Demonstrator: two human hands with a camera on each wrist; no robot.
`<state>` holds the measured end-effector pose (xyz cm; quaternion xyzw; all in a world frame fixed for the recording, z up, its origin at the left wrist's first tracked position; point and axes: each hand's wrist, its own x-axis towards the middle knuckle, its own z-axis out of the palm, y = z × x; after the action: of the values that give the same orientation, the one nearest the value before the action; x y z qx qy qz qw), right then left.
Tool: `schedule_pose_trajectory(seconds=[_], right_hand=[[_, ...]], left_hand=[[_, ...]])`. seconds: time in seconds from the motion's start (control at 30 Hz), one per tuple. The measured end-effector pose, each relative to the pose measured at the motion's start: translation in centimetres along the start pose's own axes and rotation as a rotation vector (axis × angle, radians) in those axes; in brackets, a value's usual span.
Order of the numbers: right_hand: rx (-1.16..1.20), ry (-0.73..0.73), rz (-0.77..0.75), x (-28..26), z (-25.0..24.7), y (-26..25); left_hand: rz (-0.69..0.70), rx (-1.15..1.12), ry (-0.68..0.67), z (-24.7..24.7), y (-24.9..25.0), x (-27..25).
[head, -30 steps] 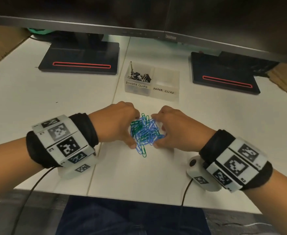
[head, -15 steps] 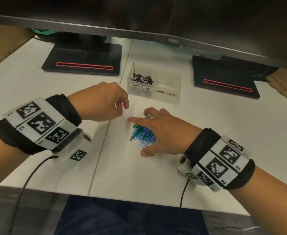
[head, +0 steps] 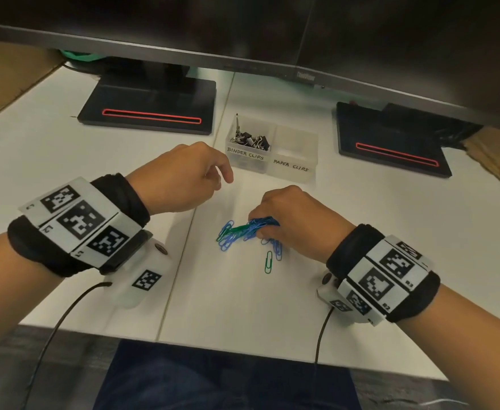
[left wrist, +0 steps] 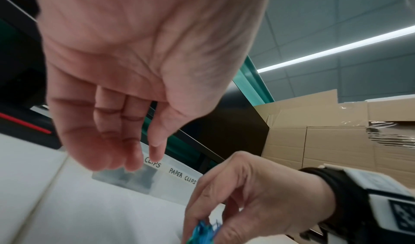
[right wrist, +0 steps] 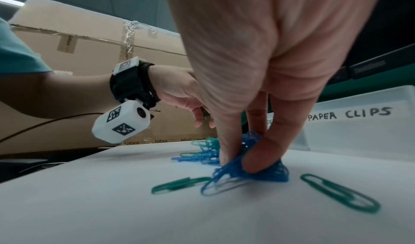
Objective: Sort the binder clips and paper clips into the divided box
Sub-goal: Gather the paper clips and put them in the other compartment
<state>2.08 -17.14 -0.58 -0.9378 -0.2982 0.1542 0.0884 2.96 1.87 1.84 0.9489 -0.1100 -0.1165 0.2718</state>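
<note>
Blue and green paper clips (head: 250, 232) sit bunched in the right hand (head: 296, 220), fingers pinching them on the desk. To its left, the left hand (head: 183, 179) hangs loose, holding nothing. Straight ahead of the pinch: the box (head: 272, 168), its paper-clip half nearest.

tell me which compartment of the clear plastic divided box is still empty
The right-hand compartment, hand-labelled PAPER CLIPS, looks empty. The left one, labelled BINDER CLIPS, holds black binder clips. The blue and green paper clips are on the white desk.
</note>
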Motion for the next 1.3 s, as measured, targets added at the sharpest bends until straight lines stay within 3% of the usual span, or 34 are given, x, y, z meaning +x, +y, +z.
schedule_pose_trajectory(seconds=[0.4,0.63,0.83,1.07,1.3], right_hand=[[0.266,0.136,0.135,-0.6,-1.1,2.2],[0.337,0.229,0.182,-0.7,-3.4,3.1],[0.185,0.400,0.210,2.5,-8.2,5.2],[-0.143,0.124,0.305,7.5,-7.3,6.7],[-0.106,0.130,0.295,6.7,-7.2,6.7]], left_hand=[[0.029,0.024,0.082,0.0,0.3,0.5],[0.060,0.214,-0.033,1.8,0.6,-0.4],[0.098,0.342,-0.126,2.8,1.2,-1.3],[0.100,0.382,-0.221,3.8,1.4,-2.1],[0.097,0.405,-0.231,3.0,1.0,-1.6]])
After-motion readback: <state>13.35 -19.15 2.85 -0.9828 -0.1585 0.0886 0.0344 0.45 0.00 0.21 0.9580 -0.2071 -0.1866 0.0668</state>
